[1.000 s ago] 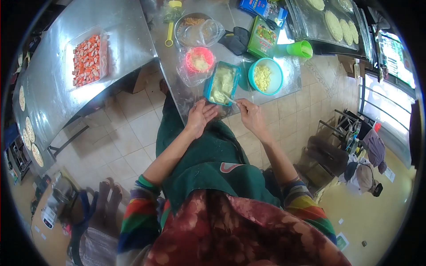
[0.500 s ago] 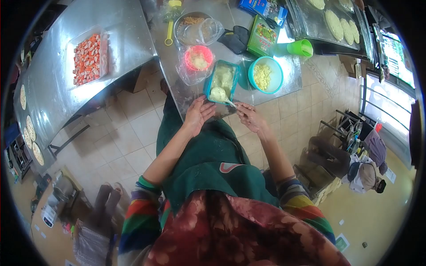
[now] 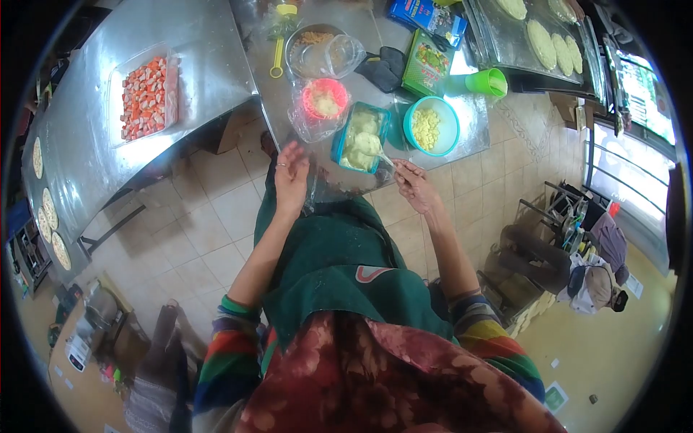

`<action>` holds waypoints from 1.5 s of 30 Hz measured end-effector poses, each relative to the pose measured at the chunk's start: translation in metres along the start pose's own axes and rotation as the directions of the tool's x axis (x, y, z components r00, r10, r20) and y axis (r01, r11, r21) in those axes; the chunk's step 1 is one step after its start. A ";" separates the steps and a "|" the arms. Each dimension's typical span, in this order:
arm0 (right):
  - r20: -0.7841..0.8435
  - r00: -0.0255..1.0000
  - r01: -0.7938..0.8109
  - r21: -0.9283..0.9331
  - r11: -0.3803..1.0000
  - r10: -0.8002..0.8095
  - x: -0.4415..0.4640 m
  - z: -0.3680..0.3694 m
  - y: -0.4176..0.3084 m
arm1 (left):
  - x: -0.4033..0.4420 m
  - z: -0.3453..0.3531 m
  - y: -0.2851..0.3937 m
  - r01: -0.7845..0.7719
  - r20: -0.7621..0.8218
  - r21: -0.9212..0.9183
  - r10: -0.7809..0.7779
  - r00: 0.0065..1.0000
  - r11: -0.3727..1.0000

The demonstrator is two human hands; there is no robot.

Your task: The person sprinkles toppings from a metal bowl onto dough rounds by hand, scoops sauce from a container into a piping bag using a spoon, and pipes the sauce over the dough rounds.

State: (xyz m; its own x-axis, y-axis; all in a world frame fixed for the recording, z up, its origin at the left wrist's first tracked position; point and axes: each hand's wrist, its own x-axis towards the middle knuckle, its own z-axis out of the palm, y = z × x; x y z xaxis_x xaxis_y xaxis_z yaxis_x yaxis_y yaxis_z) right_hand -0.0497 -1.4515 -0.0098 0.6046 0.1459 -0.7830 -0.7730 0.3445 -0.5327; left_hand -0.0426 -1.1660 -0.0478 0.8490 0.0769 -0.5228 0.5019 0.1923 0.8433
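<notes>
My right hand (image 3: 416,189) is closed round the handle of a spoon (image 3: 387,158). The spoon's bowl sits in pale, creamy paste (image 3: 364,141) inside a rectangular teal container (image 3: 335,153) near the table's front edge. Off to the container's left, my left hand (image 3: 292,177) is open and holds nothing, its fingers stretched up by the edge. Between that hand and the table's back is a pink bowl (image 3: 309,101) with pale food and clear plastic around it. A round teal bowl (image 3: 454,133) of small pale-yellow cubes stands right of the container.
A clear tub (image 3: 175,94) of orange-and-white cubes is on the left table (image 3: 209,58). Behind my work lie a metal bowl (image 3: 290,54), a dark mitt (image 3: 384,70), a green box (image 3: 427,65) and a green cup (image 3: 485,83). Trays (image 3: 498,40) of flat dough stand back right. Other people are nearby.
My left hand has moved left and up, away from the container's near side. My right hand has shifted slightly right with the spoon, whose bowl is a little farther into the container.
</notes>
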 end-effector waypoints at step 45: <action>-0.003 0.751 0.374 -0.823 0.427 -0.661 -0.002 0.053 0.033 | -0.029 0.030 0.002 0.488 0.306 -0.294 -0.403 0.862 0.822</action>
State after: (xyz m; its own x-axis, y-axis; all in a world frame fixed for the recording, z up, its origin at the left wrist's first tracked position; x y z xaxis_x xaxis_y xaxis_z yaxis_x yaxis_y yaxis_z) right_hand -0.0664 -1.3912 -0.0088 0.9641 -0.1205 -0.2365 -0.2626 -0.5618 -0.7845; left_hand -0.0614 -1.1967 -0.0274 0.5802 -0.3105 -0.7529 0.7786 0.4827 0.4010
